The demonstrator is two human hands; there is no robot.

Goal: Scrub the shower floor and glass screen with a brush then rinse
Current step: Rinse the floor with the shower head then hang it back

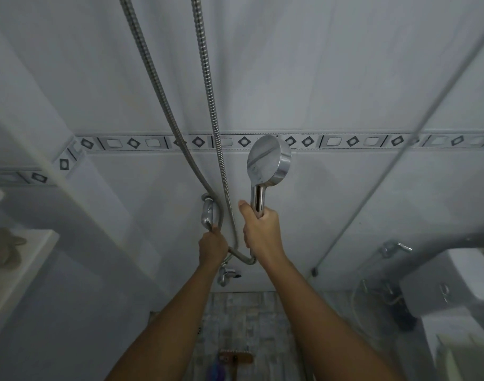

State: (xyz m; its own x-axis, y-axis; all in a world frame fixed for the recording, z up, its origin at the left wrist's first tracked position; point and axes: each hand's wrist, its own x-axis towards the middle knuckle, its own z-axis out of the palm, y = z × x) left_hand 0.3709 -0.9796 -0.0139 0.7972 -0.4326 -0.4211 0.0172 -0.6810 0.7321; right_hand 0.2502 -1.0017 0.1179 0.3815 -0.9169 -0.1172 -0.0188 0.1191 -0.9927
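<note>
My right hand (260, 232) grips the chrome handle of a round shower head (266, 160), held upright in front of the white tiled wall. Its metal hose (207, 86) loops down from above and curls under that hand. My left hand (212, 247) is closed around the chrome tap lever (208, 213) on the wall mixer. No water is visible from the head. On the grey tiled shower floor (251, 320) below lies a brush (235, 356) with a wooden head, between my forearms. The glass screen (372, 270) stands at the right.
A decorative tile band (345, 141) crosses the wall. A second chrome fitting (228, 274) sits under the mixer. Behind the glass at the right stand a toilet cistern (460, 273) and a spray fitting. A white ledge (23, 259) is at the left.
</note>
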